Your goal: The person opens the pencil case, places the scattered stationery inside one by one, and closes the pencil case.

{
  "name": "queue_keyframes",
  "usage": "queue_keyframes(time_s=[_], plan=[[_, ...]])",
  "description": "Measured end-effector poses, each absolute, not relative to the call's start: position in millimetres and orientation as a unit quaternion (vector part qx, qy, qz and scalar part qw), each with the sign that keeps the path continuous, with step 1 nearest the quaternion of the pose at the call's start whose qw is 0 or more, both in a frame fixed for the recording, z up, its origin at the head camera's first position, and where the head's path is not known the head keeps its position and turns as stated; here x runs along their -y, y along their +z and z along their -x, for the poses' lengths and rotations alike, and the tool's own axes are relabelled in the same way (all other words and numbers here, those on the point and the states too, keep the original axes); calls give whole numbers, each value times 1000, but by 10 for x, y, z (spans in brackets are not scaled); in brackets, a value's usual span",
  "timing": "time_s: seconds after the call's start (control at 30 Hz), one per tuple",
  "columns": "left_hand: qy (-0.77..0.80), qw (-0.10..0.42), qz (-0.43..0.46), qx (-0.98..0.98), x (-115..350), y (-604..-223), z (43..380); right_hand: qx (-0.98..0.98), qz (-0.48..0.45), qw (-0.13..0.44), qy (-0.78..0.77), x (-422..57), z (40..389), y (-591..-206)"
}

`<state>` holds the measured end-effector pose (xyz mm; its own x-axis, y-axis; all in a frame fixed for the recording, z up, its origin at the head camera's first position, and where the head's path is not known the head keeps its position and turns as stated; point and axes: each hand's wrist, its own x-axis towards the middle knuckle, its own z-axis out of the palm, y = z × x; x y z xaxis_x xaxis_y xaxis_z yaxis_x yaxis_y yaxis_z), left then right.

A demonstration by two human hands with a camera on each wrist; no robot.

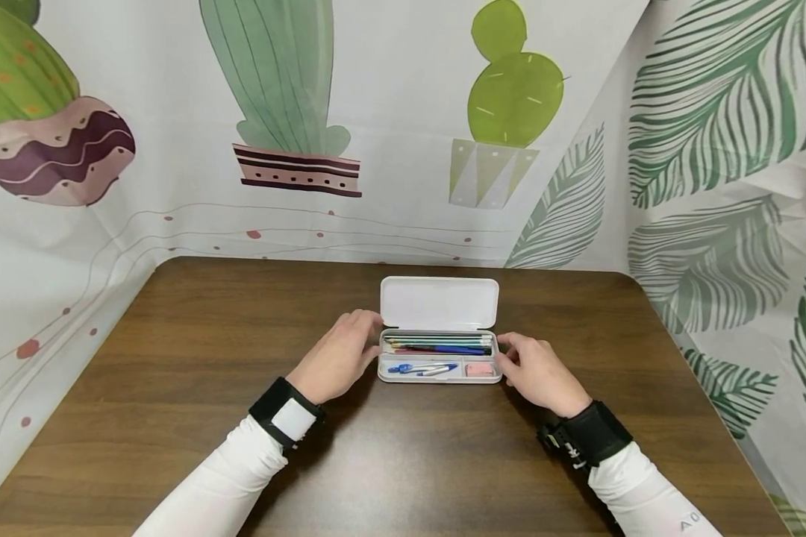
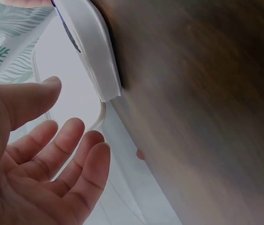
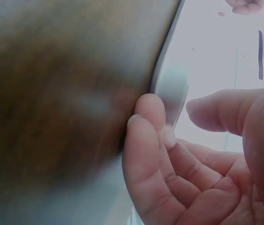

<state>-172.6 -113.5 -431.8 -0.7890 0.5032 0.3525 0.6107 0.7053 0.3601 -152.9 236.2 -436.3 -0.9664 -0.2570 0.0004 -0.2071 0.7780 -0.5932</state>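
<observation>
An open white pencil case (image 1: 439, 380) lies on the table with its lid (image 1: 439, 302) raised at the back. Pencils (image 1: 436, 340) and a blue pen (image 1: 462, 350) fill its rear section. The front section holds a blue compass-like tool (image 1: 401, 368), a blue-and-white pen (image 1: 438, 370) and a pink eraser (image 1: 479, 369). My left hand (image 1: 336, 356) is beside the case's left end, thumb and fingers apart with nothing between them in the left wrist view. My right hand (image 1: 542, 371) is at the right end, fingertips (image 3: 150, 110) right by the case wall, thumb spread away.
The brown wooden table (image 1: 403, 462) reaches back to a white cloth backdrop (image 1: 403, 112) printed with cacti and leaves. Black wrist straps (image 1: 598, 432) sit over white sleeves (image 1: 218, 477) on both arms.
</observation>
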Motion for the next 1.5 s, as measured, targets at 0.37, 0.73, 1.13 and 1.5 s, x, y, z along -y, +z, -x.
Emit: queue_keyframes(time_s=[0.37,0.73,1.13,1.5], plan=[[-301,107,265,910,1219,-4212,1810,-947,124,-30,-294,-2421,1668,-4142],[-403,84,211,887,1175,-4114,1993,-933,101,-89,-335,-2470,1920,-4066],[-481,58,169,858,1062,-4105,2213,-902,83,-81,-416,-2465,2268,-4128],[-490,44,138,860,1033,-4196,2380,-889,105,-59,-442,-2499,2399,-4208]])
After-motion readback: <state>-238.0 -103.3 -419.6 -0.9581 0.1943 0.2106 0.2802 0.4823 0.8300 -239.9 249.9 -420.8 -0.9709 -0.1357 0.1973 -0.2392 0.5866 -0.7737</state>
